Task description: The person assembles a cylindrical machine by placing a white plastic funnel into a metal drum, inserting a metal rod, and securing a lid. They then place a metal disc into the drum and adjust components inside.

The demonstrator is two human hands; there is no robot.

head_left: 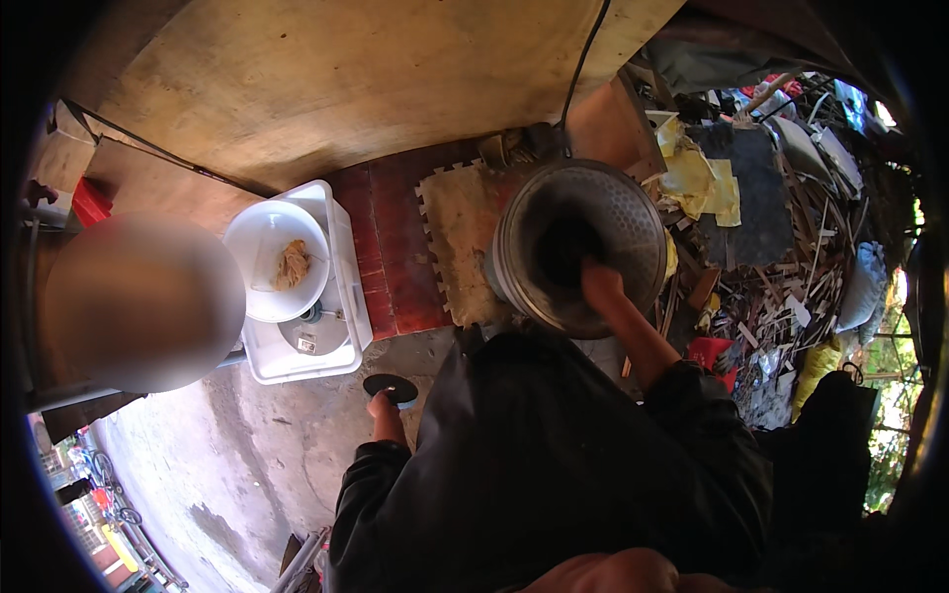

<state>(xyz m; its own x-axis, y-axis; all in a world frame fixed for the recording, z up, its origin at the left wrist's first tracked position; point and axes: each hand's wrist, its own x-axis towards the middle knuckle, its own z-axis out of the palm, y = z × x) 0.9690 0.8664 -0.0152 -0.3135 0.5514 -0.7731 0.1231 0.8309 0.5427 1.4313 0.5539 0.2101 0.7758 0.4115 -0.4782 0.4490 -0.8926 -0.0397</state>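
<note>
Grey metal pretty much surrounds the right fingers here: the right hand (599, 285) reaches into a big round grey metal drum with a dimpled-looking inner wall (633, 212), and the fingertips vanish into the black middle, so I honestly can't tell if they're clenched on something or loose. The left hand (379, 405) is easier, its fingers pinching a flat round black disc (399, 387) by the edge, the rest of it sticking out past the fingertips above the grey concrete floor (297, 445). That edge-only hold is my first worry: if the thumb slackens, I'd guess the disc tips and drops. Ahead and left of those fingers is a white plastic crate (348, 287), near enough that a careless swing could knock the disc on it. Over on the right, that forearm crosses the drum's rim, so leaning hard could rock the drum or scrape skin if the edge is rough. And with those fingertips hidden in the dark, anything sharp in there could catch them.
</note>
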